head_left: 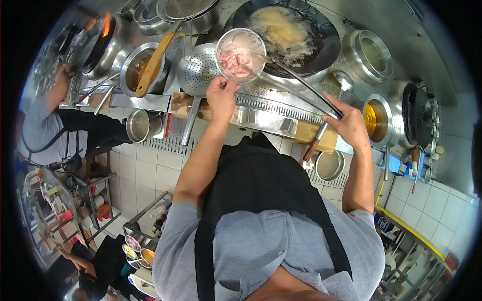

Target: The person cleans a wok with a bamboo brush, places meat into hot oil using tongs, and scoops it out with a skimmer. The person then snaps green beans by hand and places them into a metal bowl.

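A metal bowl (241, 55) with pieces of pale pink meat (236, 63) is held at its lower rim by my left hand (221, 98). Long metal tongs (301, 83) are gripped near their closed end by my right hand (347, 120), and their tips reach into the bowl. Just behind the bowl, to its right, sits a large black wok (321, 40) where something pale yellow (281, 30) bubbles in oil. A perforated ladle (198, 70) lies left of the bowl, its handle toward me.
Left stands a pot (125, 75) of brown liquid with a wooden-handled tool (153, 65) across it. A ladle (343, 83) and a bowl of yellow oil (374, 118) are at the right. A co-worker (55, 130) stands far left near a flaming wok (100, 45).
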The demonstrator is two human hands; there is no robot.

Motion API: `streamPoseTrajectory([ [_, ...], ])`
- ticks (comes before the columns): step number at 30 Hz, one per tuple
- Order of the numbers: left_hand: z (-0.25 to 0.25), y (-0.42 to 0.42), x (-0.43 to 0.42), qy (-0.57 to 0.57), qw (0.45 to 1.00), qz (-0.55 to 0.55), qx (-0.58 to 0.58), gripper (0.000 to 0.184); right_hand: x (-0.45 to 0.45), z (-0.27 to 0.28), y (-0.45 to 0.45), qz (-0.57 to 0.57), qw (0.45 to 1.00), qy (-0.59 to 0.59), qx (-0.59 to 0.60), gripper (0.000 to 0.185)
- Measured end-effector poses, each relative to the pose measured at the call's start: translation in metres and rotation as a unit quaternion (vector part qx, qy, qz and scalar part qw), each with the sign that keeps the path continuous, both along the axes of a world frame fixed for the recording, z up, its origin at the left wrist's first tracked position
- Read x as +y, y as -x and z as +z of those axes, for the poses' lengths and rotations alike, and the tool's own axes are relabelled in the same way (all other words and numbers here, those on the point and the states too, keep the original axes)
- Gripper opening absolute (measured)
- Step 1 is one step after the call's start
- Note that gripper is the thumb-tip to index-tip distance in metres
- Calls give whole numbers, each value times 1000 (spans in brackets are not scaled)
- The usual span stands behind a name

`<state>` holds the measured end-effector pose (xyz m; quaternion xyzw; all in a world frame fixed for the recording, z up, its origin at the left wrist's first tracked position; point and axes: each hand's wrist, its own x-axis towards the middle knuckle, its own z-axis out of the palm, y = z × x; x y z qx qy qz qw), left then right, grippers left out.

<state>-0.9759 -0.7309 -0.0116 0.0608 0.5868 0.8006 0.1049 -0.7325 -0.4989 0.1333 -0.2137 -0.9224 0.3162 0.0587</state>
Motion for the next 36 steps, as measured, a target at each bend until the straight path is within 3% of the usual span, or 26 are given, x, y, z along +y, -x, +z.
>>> streamPoseTrajectory([
  [3,10,-3,2,68,997,-3,40,20,-4,8,10,34,999,-20,-35,54],
  [9,9,4,7,55,998,5,28,17,-2,1,21,24,997,-43,-61,52],
  [12,5,14,9,29,999,18,0,14,14,-6,8,-2,999,37,-30,51],
  [16,-2,30,8,35,998,46,-4,14,38,-29,-8,-65,997,52,-4,51],
  [19,-3,34,10,23,998,49,-12,13,41,-23,8,-114,985,-12,-128,51],
  [20,-4,35,11,18,999,47,-10,12,50,-41,11,-88,993,-33,-71,53],
  [24,-1,28,11,26,999,34,6,13,52,-60,47,-89,991,-54,-80,55],
  [28,1,23,5,15,1000,25,3,14,51,-52,53,-119,992,-33,-24,58],
  [33,-1,23,-6,9,999,36,-9,15,28,-18,28,-75,996,40,42,58],
  [36,-6,24,-4,43,999,25,18,15,8,-5,31,-22,1000,17,-4,59],
])
